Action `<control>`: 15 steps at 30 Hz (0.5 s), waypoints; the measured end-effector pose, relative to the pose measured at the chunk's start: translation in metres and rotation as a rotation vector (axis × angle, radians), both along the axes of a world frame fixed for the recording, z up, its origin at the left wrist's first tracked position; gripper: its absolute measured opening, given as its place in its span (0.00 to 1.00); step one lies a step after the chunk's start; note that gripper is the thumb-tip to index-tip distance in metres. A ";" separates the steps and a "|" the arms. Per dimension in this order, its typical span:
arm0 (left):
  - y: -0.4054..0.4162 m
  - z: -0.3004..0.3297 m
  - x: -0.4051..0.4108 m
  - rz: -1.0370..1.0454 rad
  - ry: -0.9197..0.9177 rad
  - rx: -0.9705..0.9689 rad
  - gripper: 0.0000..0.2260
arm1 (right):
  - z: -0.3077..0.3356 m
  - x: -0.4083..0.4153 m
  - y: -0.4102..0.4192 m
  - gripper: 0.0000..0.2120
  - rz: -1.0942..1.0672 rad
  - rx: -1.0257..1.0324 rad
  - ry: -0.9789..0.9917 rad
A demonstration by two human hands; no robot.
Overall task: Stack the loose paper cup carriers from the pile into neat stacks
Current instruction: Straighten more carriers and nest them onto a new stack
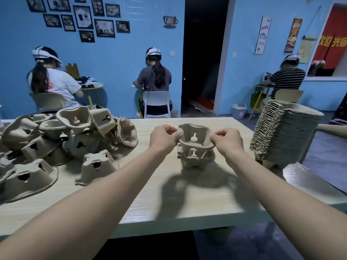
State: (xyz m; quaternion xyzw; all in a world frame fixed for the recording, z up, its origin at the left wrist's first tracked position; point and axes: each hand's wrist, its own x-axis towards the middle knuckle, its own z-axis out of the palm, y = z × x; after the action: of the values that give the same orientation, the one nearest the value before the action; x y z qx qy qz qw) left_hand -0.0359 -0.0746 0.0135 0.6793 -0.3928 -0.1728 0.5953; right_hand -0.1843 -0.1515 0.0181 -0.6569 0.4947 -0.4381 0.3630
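Two bare hands at frame centre hold one beige moulded-pulp cup carrier by opposite rim edges. Left hand pinches the left rim between thumb and curled fingers; right hand pinches the right rim the same way. Carrier is upright, opening upward, tilted slightly toward the camera, a keyhole-shaped cutout visible in its far wall.

Directly beneath it, a short stack of the same pulp carriers stands on the pale wood-grain table, centre of frame. Held carrier sits just above or partly into the top of this stack; cannot tell whether it is fully seated.

Left of frame: loose pile of pulp carriers, mostly overturned, lying at mixed angles, some overlapping. One overturned carrier lies apart from the pile's edge, nearer the centre.

Right of frame: tall leaning stack of nested pulp carriers at the table's right edge, well apart from the short stack.

Background, upper half: blue wall with dark framed pictures at upper left; three seated people with backs turned; small grey waste bin on the floor right of a dark doorway
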 end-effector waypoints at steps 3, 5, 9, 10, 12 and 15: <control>-0.001 -0.008 0.000 0.018 0.030 0.028 0.05 | -0.009 0.000 -0.003 0.05 -0.001 -0.024 0.040; -0.001 -0.015 -0.001 0.024 0.014 0.054 0.05 | -0.015 0.000 -0.005 0.07 0.007 -0.049 0.086; -0.002 -0.025 0.000 0.046 -0.037 0.091 0.06 | -0.023 -0.002 -0.006 0.15 0.048 -0.102 0.207; -0.003 -0.027 0.000 0.050 -0.054 0.100 0.06 | -0.025 -0.003 -0.006 0.15 0.055 -0.119 0.228; -0.002 -0.030 0.000 0.053 -0.087 0.118 0.06 | -0.028 -0.003 -0.006 0.15 0.050 -0.144 0.275; 0.000 -0.033 -0.002 0.064 -0.109 0.129 0.07 | -0.031 -0.003 -0.005 0.18 0.047 -0.181 0.351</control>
State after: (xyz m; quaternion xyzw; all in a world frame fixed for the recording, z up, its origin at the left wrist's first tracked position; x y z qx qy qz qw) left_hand -0.0381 -0.0749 -0.0200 0.7368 -0.3906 -0.1414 0.5335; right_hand -0.1874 -0.1566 -0.0132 -0.7645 0.4936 -0.3509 0.2208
